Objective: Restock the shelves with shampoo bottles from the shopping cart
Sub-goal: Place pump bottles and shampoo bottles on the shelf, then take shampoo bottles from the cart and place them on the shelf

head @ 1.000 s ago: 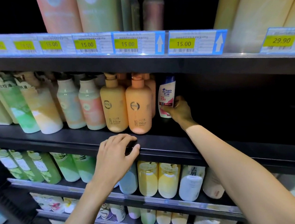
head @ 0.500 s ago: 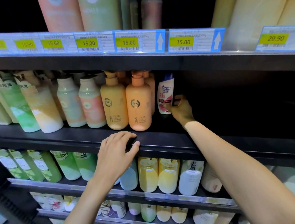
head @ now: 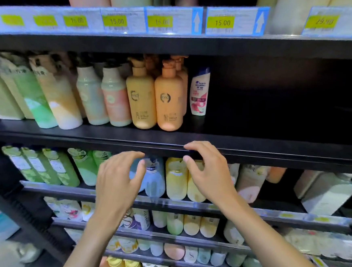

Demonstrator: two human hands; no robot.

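The white shampoo bottle [head: 199, 91] stood upright on the middle shelf [head: 275, 149], just beside an orange pump bottle [head: 169, 99] at its 9 o'clock. Both hands hung at its 6 o'clock, holding nothing: left hand [head: 121, 177] and right hand [head: 208, 171], fingers loosely curled. Slim and braced on one side only, it could topple toward 3 o'clock if the next bottle clipped it.
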